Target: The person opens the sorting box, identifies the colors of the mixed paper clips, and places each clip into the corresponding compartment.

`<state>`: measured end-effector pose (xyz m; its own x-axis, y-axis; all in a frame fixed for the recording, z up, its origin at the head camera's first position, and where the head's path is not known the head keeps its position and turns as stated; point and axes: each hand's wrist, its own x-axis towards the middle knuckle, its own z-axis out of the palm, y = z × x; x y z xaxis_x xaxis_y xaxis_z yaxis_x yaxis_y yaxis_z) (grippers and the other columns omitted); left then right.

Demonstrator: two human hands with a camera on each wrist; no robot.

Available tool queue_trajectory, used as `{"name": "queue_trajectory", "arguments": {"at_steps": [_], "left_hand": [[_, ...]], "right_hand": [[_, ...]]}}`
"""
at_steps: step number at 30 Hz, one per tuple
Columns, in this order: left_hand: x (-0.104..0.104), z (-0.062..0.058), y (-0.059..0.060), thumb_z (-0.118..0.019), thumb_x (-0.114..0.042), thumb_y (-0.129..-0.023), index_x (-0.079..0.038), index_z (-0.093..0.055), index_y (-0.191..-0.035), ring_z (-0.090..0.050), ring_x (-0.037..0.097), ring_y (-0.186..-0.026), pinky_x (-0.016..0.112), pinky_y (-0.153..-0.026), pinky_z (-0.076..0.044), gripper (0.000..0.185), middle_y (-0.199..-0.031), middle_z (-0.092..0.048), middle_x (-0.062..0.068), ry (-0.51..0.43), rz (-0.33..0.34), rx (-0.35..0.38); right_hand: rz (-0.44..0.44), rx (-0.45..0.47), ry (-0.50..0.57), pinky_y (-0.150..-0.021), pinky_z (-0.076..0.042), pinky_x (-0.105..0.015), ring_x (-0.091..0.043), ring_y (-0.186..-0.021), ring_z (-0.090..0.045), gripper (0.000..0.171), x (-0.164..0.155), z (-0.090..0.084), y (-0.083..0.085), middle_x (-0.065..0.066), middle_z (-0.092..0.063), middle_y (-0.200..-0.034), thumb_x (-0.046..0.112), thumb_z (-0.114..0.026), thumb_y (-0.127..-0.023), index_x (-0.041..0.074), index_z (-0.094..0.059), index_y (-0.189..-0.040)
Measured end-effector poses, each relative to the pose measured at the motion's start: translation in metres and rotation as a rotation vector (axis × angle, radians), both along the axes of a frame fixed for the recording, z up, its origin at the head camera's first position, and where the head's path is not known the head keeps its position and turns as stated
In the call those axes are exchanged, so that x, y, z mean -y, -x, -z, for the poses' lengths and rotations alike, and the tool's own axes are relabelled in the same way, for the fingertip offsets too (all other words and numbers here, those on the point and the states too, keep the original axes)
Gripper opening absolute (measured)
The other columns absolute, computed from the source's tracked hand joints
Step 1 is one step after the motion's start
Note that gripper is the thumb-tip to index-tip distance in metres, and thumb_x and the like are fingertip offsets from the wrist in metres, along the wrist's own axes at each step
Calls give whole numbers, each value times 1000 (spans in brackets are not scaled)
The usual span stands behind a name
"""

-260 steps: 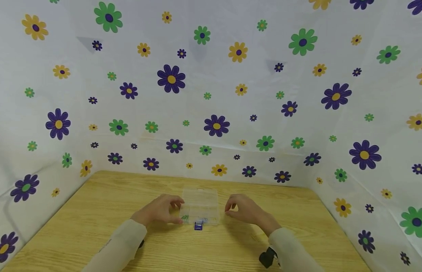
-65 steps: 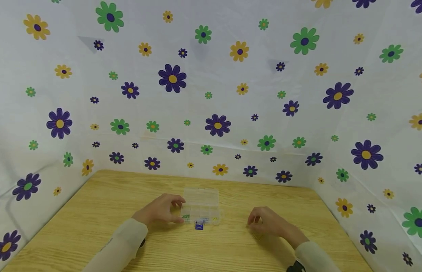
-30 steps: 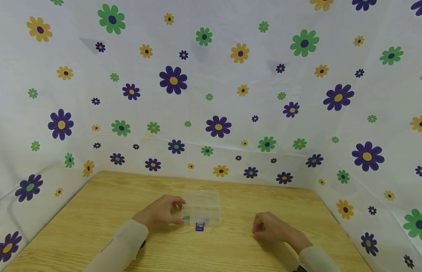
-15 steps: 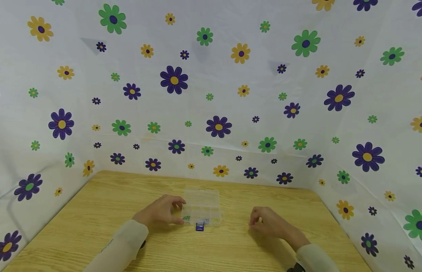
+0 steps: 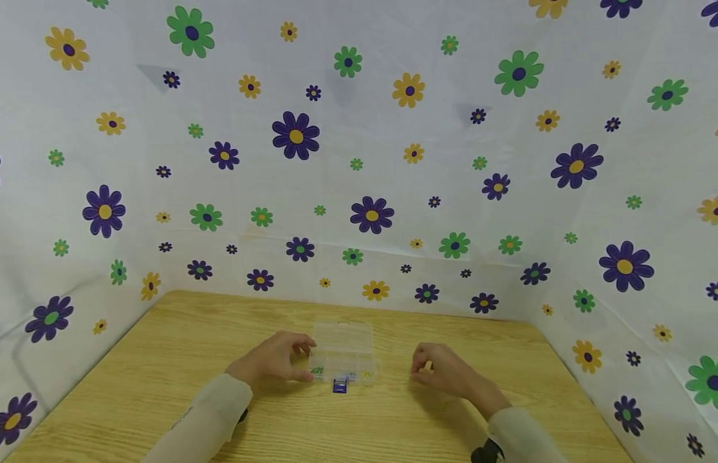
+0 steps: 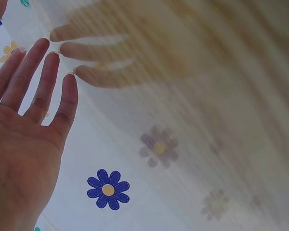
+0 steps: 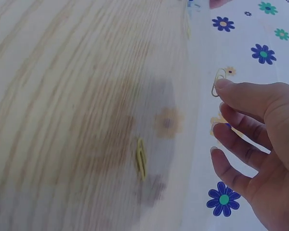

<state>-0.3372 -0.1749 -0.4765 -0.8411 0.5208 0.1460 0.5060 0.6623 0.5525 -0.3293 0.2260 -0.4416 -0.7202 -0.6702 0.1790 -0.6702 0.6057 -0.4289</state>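
My right hand (image 5: 442, 370) is right of the box, pinching a yellow paper clip (image 7: 218, 83) between thumb and index finger, its other fingers loosely bent. Another yellow paper clip (image 7: 141, 159) lies on the table below. My left hand (image 5: 275, 355) holds the left side of a clear plastic box (image 5: 343, 336), thumb near the front corner and index finger near the back. The lid stands open at the back. Green pieces (image 5: 317, 371) lie in its left compartment, pale bluish ones in the middle, yellow ones (image 5: 367, 374) at the right.
A small dark-blue object (image 5: 340, 386), its kind unclear, sits against the box's front edge. The wooden table (image 5: 220, 321) is bounded at the back and sides by a white cloth (image 5: 336, 180) printed with flowers.
My right hand went down to the table at the right, then lifted and moved left towards the box, now with a paper clip. My left hand and the box have stayed in place.
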Motion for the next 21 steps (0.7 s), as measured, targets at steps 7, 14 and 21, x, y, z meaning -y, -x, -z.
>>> {"name": "queue_trajectory", "arguments": {"at_steps": [7,14,21], "left_hand": [[0,-1,-1,-89,-42,-78,-5,-67,-130,-65,22,-106,49,-98,-54,67,-119,-72,6,-6,3,8],[0,-3,-1,-89,-41,-78,-4,-67,-130,-65,24,-106,50,-98,-54,67,-119,-72,7,-16,6,11],[0,-1,0,-89,-41,-78,-5,-67,-129,-65,23,-106,50,-98,-54,67,-117,-72,6,-10,0,16]], "right_hand": [[-30,-44,30,-71,-55,-28,-13,-84,-65,9,16,2,6,2,-69,-93,9,-77,-91,14,-77,-83],[-24,-65,9,-74,-54,-27,-15,-85,-65,10,34,4,10,2,-69,-93,10,-78,-91,15,-76,-83],[-13,-91,-13,-74,-54,-25,-12,-85,-64,10,53,5,13,3,-69,-94,10,-78,-91,16,-76,-82]]}}
